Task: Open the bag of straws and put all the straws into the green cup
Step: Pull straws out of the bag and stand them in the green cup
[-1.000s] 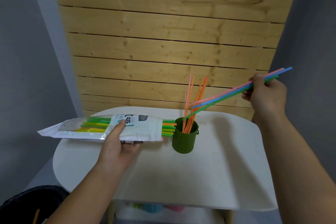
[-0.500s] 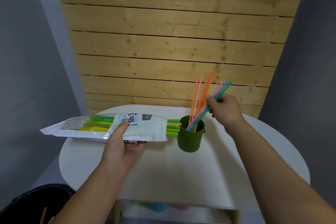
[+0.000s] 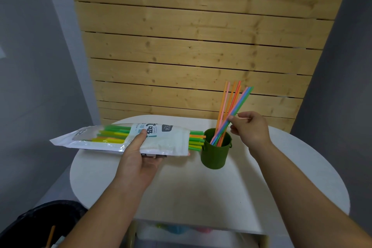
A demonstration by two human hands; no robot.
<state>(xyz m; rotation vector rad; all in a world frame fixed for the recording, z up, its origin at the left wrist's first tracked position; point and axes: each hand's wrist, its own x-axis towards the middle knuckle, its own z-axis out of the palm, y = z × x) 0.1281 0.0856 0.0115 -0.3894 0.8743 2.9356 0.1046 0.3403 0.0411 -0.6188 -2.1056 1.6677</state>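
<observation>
A white desk [image 3: 181,191] with rounded edges stands against a wall of pale wooden planks [image 3: 201,56]. Only a green cup [image 3: 215,154] stands directly on it, upright near the far edge, somewhat right of the middle, with coloured straws [image 3: 231,106] leaning in it.

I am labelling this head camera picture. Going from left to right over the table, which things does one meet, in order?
Bag of straws → left hand → straw ends sticking out of the bag → green cup → right hand.
</observation>
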